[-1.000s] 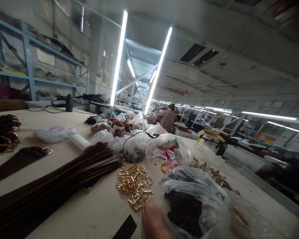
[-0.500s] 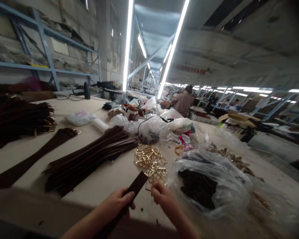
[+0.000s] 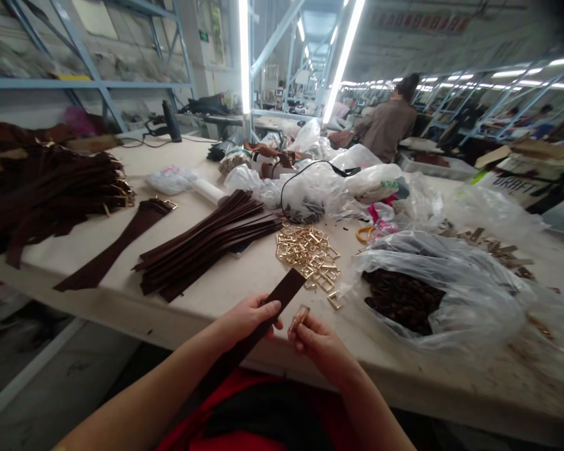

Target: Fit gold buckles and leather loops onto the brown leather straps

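A dark strap point(image 3: 286, 288) and a gold buckle point(image 3: 301, 315) held close at a crowded table point(image 3: 216, 282)

A person's left hand point(image 3: 256, 313) clasps the strap near its squared end, thumb pressed along the top and fingers curled beneath, the rest slanting down toward the lap at the table's front edge. Just beside it, the right hand point(image 3: 317, 338) pinches the buckle between thumb and fingers, apart from the strap. Beyond the strap's tip lies a loose pile of gold buckles point(image 3: 305, 247), flanked on the left by a stack of dark straps point(image 3: 207, 244) and on the right by a clear plastic bag point(image 3: 479, 307) holding small dark pieces point(image 3: 404, 300). At far left sits a heap of straps with buckles point(image 3: 56, 188). A co-worker point(image 3: 388, 128) in a brown top is in the background.
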`<move>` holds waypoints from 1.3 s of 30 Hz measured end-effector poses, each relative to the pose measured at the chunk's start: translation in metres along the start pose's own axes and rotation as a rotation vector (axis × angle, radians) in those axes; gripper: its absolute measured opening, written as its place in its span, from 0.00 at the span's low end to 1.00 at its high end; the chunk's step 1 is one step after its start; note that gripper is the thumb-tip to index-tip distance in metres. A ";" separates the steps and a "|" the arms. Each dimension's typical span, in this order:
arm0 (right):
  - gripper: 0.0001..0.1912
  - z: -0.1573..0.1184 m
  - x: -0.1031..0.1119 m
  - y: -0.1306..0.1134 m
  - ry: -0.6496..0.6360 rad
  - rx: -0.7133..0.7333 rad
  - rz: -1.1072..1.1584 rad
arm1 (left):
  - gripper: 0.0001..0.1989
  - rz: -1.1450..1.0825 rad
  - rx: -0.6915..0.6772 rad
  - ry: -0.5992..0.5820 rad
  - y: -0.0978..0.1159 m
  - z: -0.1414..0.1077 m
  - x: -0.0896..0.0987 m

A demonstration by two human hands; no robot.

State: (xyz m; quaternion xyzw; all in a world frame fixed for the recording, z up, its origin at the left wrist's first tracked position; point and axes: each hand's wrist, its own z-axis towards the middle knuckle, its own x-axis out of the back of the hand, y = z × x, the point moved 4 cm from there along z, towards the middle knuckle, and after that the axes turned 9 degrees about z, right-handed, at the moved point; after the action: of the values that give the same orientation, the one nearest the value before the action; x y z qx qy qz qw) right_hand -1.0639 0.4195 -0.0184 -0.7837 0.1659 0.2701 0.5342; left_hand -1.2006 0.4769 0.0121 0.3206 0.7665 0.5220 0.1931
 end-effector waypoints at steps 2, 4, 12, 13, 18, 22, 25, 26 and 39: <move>0.12 0.002 -0.001 0.001 -0.006 0.031 -0.032 | 0.19 -0.030 -0.019 -0.035 0.002 0.001 -0.003; 0.11 0.004 -0.006 0.003 -0.007 0.064 -0.069 | 0.18 -0.048 -0.048 -0.091 0.004 0.001 -0.009; 0.13 0.004 -0.029 0.010 0.023 0.071 0.244 | 0.13 0.165 -0.089 -0.090 0.003 0.004 -0.021; 0.12 0.005 -0.028 0.011 0.034 0.070 0.300 | 0.14 0.169 -0.089 -0.089 0.003 0.004 -0.021; 0.05 0.013 0.008 0.015 0.324 0.090 0.543 | 0.18 0.158 -0.066 -0.072 0.002 -0.003 -0.014; 0.04 0.016 0.026 -0.001 0.437 0.165 0.689 | 0.19 0.151 0.073 -0.127 -0.011 -0.012 -0.015; 0.05 0.017 0.020 -0.009 0.405 0.178 0.711 | 0.16 0.197 0.117 -0.146 -0.018 -0.015 -0.022; 0.06 0.017 0.017 -0.008 0.405 0.178 0.718 | 0.16 0.220 0.114 -0.135 -0.019 -0.015 -0.024; 0.07 0.014 0.006 0.008 0.520 0.225 0.666 | 0.18 0.424 0.006 -0.080 -0.020 -0.009 -0.026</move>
State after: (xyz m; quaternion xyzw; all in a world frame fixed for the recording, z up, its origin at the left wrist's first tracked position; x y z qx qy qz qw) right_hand -1.0665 0.4298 -0.0317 -0.6663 0.5669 0.2016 0.4405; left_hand -1.1932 0.4476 -0.0041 0.4956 0.6753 0.5353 0.1083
